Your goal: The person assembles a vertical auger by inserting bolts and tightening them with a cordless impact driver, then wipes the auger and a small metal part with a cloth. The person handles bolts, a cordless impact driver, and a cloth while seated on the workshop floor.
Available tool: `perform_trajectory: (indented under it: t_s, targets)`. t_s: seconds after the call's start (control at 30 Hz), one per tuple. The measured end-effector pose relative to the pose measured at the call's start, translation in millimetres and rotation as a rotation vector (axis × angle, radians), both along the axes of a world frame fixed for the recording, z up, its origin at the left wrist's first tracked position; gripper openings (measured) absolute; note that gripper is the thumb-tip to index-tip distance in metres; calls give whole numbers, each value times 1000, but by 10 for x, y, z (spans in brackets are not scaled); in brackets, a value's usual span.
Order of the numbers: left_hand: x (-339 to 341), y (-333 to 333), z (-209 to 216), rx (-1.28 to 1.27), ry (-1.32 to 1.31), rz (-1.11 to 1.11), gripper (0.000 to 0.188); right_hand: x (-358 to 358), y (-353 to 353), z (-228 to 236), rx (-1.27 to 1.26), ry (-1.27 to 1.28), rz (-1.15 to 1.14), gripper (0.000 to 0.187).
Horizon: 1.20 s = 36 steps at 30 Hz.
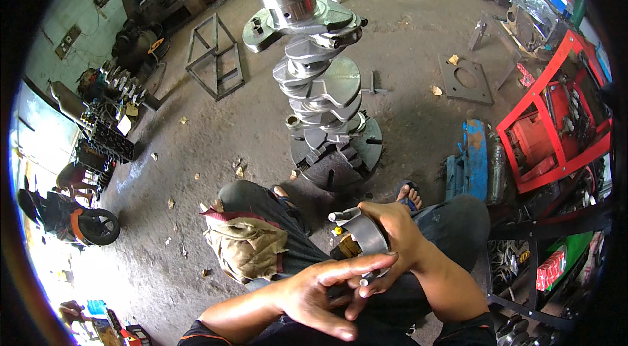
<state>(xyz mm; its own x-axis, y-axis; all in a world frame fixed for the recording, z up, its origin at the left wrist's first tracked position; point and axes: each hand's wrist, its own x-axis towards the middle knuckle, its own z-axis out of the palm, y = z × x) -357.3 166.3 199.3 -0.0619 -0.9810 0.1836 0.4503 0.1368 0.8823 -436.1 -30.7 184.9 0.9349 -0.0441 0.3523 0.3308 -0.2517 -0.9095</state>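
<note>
A curved metal bearing cap (367, 235), its inner face smooth and grey, is gripped in my right hand (401, 233) above my lap. One bolt (340, 216) sticks out at its upper end, and another (371, 277) shows at the lower end. My left hand (314, 290) is beside that lower end, fingers apart, the index finger stretched across by the lower bolt; whether it touches the cap I cannot tell. In front of me a crankshaft (324, 81) stands upright on a round slotted chuck (333, 173). A shiny ring-shaped part (288, 2) sits at its top.
A beige cloth (245, 248) lies over my left knee. To the right are a blue metal block (476, 159), a red frame (543, 107) and a flat plate with a hole (464, 79). A rectangular metal frame (216, 55), engine parts (108, 140) and a motorbike (72, 215) are at left.
</note>
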Motion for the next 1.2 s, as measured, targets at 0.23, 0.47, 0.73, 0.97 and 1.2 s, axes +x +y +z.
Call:
perform_trajectory:
  t_s: [0.23,0.47,0.73,0.97,1.2]
  targets:
    - [197,-152,-73,-38,-926,275,101,-23,-4,-56,-14,18,37,79]
    - [351,-175,83,-28,-1541,625,88,-14,50,-45,109,91,-38,84]
    - [461,-211,19,-64,-1656,687,77,-16,33,-44,196,157,-38,84]
    - [175,-116,91,73,-916,293,104,-43,-30,-70,259,169,11,93]
    - [416,-226,82,-74,-1610,700,80,-42,-7,-83,332,179,-72,98]
